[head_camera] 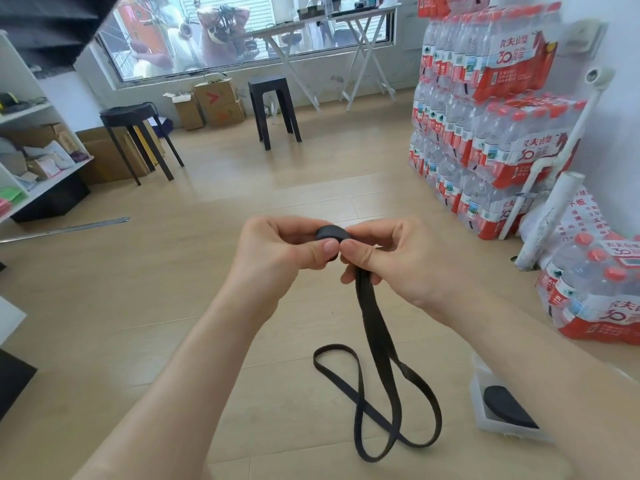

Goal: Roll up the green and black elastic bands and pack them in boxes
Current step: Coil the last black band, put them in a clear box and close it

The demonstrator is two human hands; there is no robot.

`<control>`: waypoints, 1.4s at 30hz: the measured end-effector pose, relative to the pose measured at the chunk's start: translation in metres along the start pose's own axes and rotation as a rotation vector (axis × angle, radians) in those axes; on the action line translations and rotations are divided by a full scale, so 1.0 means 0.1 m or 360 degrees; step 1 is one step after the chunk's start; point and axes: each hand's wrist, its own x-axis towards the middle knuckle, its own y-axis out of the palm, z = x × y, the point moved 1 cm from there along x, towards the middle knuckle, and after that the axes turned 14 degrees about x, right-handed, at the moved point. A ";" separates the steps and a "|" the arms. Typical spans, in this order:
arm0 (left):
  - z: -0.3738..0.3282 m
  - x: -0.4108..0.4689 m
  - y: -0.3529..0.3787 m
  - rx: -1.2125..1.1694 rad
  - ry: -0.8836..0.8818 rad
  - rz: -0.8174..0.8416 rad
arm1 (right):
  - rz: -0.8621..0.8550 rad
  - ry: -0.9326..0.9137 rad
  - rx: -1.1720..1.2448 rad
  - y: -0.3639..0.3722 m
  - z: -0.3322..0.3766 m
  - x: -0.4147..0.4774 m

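Fingers of left hand point(277, 252) and right hand point(398, 263) pinch the black band roll point(330, 233) between them.

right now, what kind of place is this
Probably a storeroom or small workroom: stacks of shrink-wrapped red-capped water bottles, brown cardboard boxes, and a white shelf unit holding packets.

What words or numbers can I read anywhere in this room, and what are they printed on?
"农夫山泉": red wrap of the stacked water bottle packs.
"30周年": same wrap, below the brand.
Red characters on the white printed sheet: cut off and blurred, unreadable.
Cardboard boxes: a red mark only, no legible words.
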 end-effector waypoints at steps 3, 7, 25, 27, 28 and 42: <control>0.03 0.02 0.05 -0.0249 -0.0096 -0.0074 | -0.0135 -0.0021 0.0185 0.04 -0.04 0.02; 0.08 0.03 0.14 -0.0577 -0.0191 -0.0139 | -0.0261 -0.0130 0.0078 0.08 -0.05 0.01; 0.02 0.00 0.07 -0.0464 -0.0173 0.0237 | -0.0189 -0.0064 -0.0076 -0.04 0.11 -0.04; 0.02 0.00 0.06 -0.0383 -0.0146 0.0188 | -0.0143 0.0023 0.0028 -0.05 0.12 -0.04; 0.02 0.00 0.06 -0.0374 -0.0126 0.0178 | -0.0137 0.0041 0.0059 -0.05 0.12 -0.04; -0.16 -0.04 -0.04 0.0322 0.0382 0.0560 | 0.0331 0.0340 0.0683 -0.12 0.06 -0.07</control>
